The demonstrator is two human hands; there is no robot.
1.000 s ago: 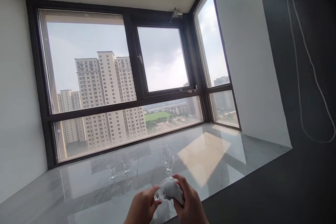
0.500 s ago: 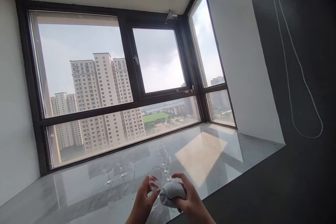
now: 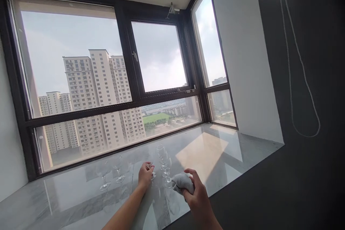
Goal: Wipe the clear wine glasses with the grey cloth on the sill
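Observation:
My left hand [image 3: 145, 175] is stretched out over the shiny grey windowsill, its fingers wrapped round a stemmed glass [image 3: 153, 175]. Most of that glass is hidden behind the fingers, and I cannot tell whether its foot touches the sill. Close to its right, two clear stemmed glasses [image 3: 167, 171] stand upright, one behind the other. Nearer to me, my right hand [image 3: 198, 194] grips a bunched grey cloth [image 3: 182, 183] above the sill's front edge.
Two more stemmed glasses [image 3: 104, 179] stand upright on the left part of the windowsill [image 3: 81, 201]. Dark-framed windows [image 3: 86, 111] rise behind it, with tall buildings outside. A looped cord [image 3: 304, 79] hangs on the dark wall at right.
My left hand has moved forward and left with the glass, away from the cloth. My right hand still holds the cloth, slightly farther right and higher. The view has shifted a little.

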